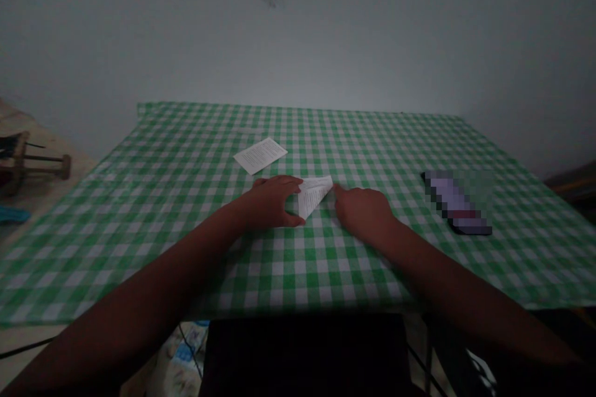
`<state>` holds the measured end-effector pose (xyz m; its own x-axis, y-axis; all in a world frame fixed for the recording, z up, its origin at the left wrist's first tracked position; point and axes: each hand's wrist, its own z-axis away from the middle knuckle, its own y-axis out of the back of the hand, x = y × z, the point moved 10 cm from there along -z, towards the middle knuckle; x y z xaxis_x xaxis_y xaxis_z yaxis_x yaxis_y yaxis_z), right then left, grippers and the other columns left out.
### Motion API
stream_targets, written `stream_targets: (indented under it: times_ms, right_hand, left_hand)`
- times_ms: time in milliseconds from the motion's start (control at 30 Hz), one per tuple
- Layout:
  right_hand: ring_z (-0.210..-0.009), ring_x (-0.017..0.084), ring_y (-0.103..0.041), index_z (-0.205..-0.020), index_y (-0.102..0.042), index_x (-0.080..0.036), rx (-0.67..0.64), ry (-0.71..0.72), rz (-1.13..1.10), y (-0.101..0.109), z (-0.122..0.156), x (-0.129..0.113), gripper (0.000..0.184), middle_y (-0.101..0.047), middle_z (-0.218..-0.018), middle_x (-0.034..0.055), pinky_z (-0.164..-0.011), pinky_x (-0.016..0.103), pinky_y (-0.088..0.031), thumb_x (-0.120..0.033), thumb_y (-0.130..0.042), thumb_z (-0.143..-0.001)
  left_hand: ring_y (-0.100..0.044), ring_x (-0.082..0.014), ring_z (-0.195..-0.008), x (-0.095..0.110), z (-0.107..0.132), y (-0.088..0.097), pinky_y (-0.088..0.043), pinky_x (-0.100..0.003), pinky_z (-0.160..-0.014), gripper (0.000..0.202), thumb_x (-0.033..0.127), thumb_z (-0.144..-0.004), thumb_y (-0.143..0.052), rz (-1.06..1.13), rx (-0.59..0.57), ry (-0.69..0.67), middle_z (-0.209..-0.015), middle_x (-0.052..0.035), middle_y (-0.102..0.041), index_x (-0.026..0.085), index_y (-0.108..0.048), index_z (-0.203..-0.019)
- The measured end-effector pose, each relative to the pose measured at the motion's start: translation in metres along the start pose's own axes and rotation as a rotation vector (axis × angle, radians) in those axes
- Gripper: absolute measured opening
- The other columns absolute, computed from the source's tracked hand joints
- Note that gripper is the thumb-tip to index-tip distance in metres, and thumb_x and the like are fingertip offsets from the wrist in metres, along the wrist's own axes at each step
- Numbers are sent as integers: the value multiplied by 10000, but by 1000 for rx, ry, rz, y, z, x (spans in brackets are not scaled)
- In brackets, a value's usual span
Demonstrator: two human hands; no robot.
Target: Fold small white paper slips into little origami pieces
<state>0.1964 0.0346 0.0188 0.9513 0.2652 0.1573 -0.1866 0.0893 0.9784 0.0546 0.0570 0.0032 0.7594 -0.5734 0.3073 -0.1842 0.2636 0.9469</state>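
A small folded white paper (314, 193) with printed text lies on the green checked tablecloth (186, 161). My left hand (272, 201) grips its left side, thumb below and fingers above the fold. On the paper's right corner rests my right hand (363, 211), fingers curled and pressed down at the fold. A second printed slip of paper (260, 154) lies flat a little farther back, untouched.
A phone (457, 201) lies on the cloth at the right. The table stands against a pale wall. A wooden object (28, 164) sits on the floor at the left. Cables and clutter show below the table's front edge.
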Motion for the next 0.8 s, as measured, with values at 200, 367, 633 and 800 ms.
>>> stream_targets:
  times_ms: [200,367,633,800]
  right_hand:
    - [-824,256,-701,-1346,-547,-167,188,-51,-102,18,0,4,445,-747,-1030,111,-642,338,-475,-385,-311,-1038]
    - [-1081,261,-596,-1301,-590,-136,363,55,-181,27,-1,0,389,-667,-1185,134,-860,349,-477,-333,-409,-1018]
    - [-1065,279,-543,-1105,-669,-144,229,145,-123,3,-12,-18,303,-639,-1118,136,-870,376,-465,-312,-435,-1011]
    - [-1080,292,-519,-1117,-669,-153,261,180,-161,7,-5,-26,325,-629,-1151,132,-895,398,-448,-387,-482,-990]
  left_hand:
    - [-367,-345,-1469,-5,1,-2,-262,-557,-1187,798,661,-722,-715,23,-34,1,-1606,-80,-409,263,-545,-1393]
    - [-345,-343,-1483,-3,3,0,-257,-559,-1190,800,650,-726,-719,37,-43,-12,-1615,-87,-391,253,-544,-1399]
    - [-361,-311,-1482,-1,5,6,-274,-550,-1195,574,422,-838,-583,41,-51,-34,-1613,-66,-400,252,-551,-1385]
    - [-353,-314,-1487,1,6,5,-278,-569,-1191,596,339,-814,-557,19,-68,-36,-1622,-59,-386,251,-536,-1403]
